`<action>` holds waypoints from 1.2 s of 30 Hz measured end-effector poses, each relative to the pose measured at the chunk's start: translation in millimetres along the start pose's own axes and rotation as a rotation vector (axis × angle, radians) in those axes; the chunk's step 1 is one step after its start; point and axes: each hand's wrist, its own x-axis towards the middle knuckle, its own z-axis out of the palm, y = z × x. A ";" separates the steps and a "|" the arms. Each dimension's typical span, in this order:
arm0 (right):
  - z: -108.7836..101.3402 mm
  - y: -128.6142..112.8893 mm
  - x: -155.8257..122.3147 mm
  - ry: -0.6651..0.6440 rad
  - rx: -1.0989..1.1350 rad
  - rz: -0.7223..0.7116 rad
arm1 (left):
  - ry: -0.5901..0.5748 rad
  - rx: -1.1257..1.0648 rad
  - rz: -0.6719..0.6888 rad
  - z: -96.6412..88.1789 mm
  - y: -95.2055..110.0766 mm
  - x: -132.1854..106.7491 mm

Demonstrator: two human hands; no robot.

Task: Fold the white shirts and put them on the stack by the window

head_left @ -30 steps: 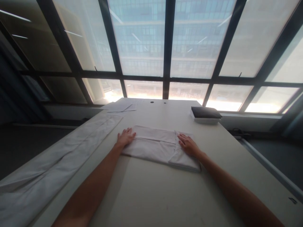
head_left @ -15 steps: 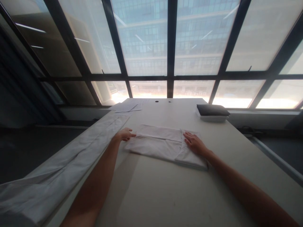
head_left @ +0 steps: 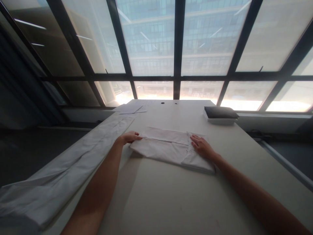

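Note:
A white garment (head_left: 166, 148), perhaps a shirt, lies folded into a long flat rectangle across the middle of the white table (head_left: 156, 199). At its left end, my left hand (head_left: 131, 137) pinches the cloth edge between thumb and fingers, and that end is lifted slightly off the table. My right hand (head_left: 201, 147) lies flat with fingers stretched out on the folded right end, pressing it down. A crease runs lengthwise along the top of the garment, and a folded-over flap sits under my right hand.
Another long white cloth (head_left: 80, 163) stretches along the table's left edge. Sheets of paper (head_left: 129, 108) lie at the far left. A stack with a black top (head_left: 221, 113) and white layers beneath stands at the far right. Tall windows (head_left: 151, 42) rise behind.
My left hand has raised the left end of the garment a little, and a shadow shows beneath it. My right hand stays in place on the cloth.

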 end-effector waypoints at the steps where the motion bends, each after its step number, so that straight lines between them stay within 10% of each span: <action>1: 0.1 0.2 0.2 0.001 0.002 -0.003 | -0.055 -0.071 0.021 0.5 1.5 -2.1; 13: -3.0 -2.5 -0.3 0.006 0.016 0.003 | -0.138 -0.193 0.391 28.1 67.3 -31.8; 19: -2.8 -2.6 0.2 -0.003 0.012 0.003 | 0.063 0.151 0.465 105.0 97.9 -32.8; 25: -4.0 -3.6 -0.2 0.003 0.000 0.009 | -0.038 0.305 0.514 180.5 95.2 -32.2; 36: -4.6 -4.4 0.7 -0.005 -0.007 0.005 | 0.126 0.514 0.593 197.4 100.8 -40.9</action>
